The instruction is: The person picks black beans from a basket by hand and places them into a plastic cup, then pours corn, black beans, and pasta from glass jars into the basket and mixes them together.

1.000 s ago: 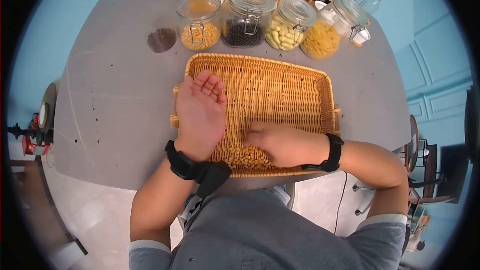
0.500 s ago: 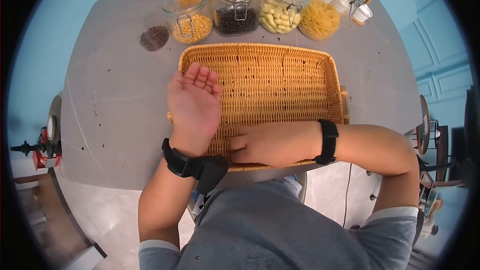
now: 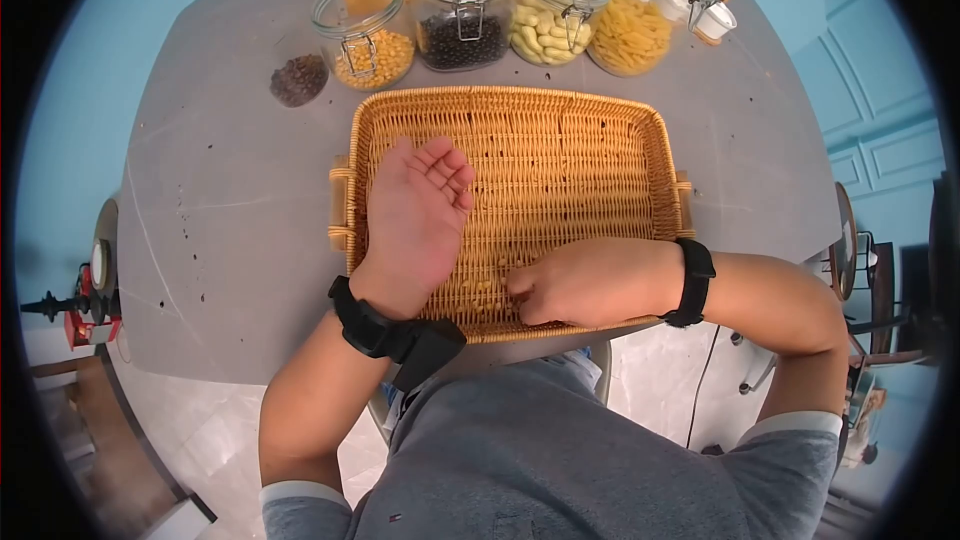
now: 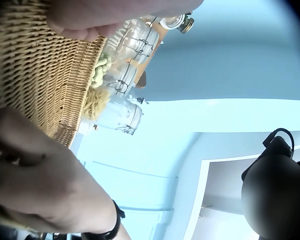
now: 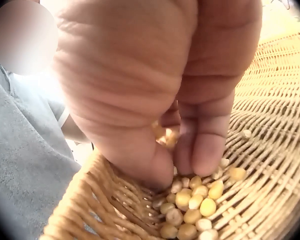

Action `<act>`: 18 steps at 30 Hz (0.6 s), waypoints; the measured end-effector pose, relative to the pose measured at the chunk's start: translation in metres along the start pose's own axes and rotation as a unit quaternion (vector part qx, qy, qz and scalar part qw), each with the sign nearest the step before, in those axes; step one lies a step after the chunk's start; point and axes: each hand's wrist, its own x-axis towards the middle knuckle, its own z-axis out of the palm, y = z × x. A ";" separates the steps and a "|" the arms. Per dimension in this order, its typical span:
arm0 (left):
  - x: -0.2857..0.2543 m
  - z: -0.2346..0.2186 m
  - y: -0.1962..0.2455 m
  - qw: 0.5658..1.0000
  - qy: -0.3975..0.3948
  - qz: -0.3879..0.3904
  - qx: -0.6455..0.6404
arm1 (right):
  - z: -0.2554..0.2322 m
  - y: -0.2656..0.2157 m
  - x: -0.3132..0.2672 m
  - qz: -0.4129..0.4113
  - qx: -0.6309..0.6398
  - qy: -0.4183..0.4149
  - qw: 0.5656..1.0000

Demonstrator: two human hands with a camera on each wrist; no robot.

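A wicker basket (image 3: 560,170) lies in front of the person, with yellow corn kernels (image 5: 190,205) along its near side. My right hand (image 3: 610,280) is down at that near side, fingers curled. The right wrist view shows its thumb and fingertips (image 5: 210,155) low among the kernels, with more kernels in the gap between them. Over the left part of the basket is my left hand (image 3: 420,220), palm up and fingers slightly bent, with nothing on it. Part of it also crosses the top of the left wrist view.
Behind the basket stand glass jars: an open one of corn (image 3: 372,50), then black beans (image 3: 463,35), pale peanut-shaped pieces (image 3: 550,35) and pasta (image 3: 630,35). A small heap of dark reddish beans (image 3: 298,80) sits left of them. Dark specks dot the grey table (image 3: 240,190).
My right hand swept left over the kernel pile, then came back right. Fewer kernels show in the basket beside it now. My left hand stays palm up at the left side.
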 end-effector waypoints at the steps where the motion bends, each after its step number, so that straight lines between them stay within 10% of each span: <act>1: 0.000 0.000 -0.001 1.000 -0.005 -0.012 0.016 | -0.001 0.000 0.000 0.001 -0.001 0.000 1.000; 18: -0.008 0.012 -0.006 0.959 -0.161 -0.229 0.047 | -0.062 -0.023 0.005 0.081 0.010 0.259 0.962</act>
